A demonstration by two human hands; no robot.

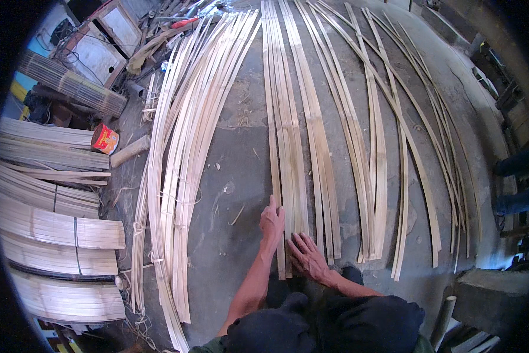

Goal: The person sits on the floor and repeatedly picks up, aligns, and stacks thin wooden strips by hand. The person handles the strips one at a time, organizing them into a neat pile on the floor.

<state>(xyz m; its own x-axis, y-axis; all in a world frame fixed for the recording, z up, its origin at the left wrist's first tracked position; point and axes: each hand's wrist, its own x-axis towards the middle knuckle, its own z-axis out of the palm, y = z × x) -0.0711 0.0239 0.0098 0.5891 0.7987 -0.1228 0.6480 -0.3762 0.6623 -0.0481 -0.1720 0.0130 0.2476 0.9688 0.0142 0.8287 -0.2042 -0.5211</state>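
Several long, pale bamboo strips (288, 126) lie side by side on the floor in front of me, running away from my knees. My left hand (272, 223) is at the leftmost strip (277, 170) of this group, its index finger pointing along it and the thumb at the other edge. It seems closed on that strip; its other fingers are partly hidden. Just right of it and nearer to me, my right hand (309, 257) lies with fingers spread on the near ends of the neighbouring strips.
More loose strips (358, 170) fan out to the right, some crossing. A tied bundle of strips (182, 194) lies left. Stacked bamboo slats (64, 259), a red tin (105, 139) and a rolled slatted mat (73, 82) stand along the left side. A concrete block (494, 282) sits at right.
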